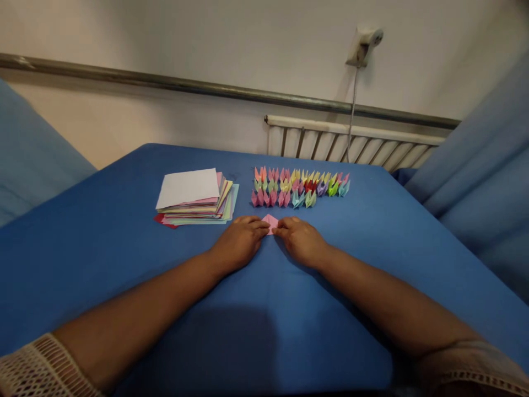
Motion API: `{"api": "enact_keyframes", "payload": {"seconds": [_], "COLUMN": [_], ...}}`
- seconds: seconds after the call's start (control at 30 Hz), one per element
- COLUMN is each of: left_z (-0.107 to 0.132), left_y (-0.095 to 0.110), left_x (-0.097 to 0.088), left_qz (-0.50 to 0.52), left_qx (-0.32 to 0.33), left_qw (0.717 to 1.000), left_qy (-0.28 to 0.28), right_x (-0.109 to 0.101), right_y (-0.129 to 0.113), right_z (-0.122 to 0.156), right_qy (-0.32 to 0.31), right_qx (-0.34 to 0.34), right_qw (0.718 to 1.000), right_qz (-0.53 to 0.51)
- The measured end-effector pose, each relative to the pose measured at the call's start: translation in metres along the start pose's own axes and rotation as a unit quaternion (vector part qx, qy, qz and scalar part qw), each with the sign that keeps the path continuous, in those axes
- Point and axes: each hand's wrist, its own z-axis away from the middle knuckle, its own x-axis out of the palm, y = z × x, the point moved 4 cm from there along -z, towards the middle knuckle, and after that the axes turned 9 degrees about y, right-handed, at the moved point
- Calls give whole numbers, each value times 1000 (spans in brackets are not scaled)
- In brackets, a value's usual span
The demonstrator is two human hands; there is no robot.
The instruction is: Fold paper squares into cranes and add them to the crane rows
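Observation:
A small pink folded paper [270, 222] lies on the blue table [103, 259], a little past its middle. My left hand [239, 241] rests knuckles up at its left edge, fingertips pressed onto the paper. My right hand [300, 240] mirrors it on the right edge, fingers curled down onto the paper. Just beyond, rows of several small folded paper pieces [300, 187] in pink, yellow, green, purple and blue stand in neat lines.
A stack of coloured paper sheets [194, 198] with a white sheet on top lies left of the folded rows. A metal rail [206, 88] runs along the wall, with a radiator [351, 144] behind the table. Blue fabric [483, 182] hangs at the right.

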Motion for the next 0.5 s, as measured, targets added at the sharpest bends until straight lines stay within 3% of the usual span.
{"api": "enact_keyframes", "payload": {"seconds": [0.13, 0.33, 0.5], "left_z": [6, 3, 0], "left_y": [5, 12, 12], "left_x": [-6, -5, -8], "left_qz": [-36, -35, -32], "left_qx": [8, 2, 5], "left_qw": [999, 999, 999], "left_qy": [-25, -15, -27], "right_x": [-1, -5, -5], "right_y": [-2, -11, -15], "right_z": [6, 11, 10], "right_qy": [-1, -15, -18], "right_qx": [2, -11, 17], "right_qw": [1000, 1000, 999], "right_qz": [1, 23, 36]}}
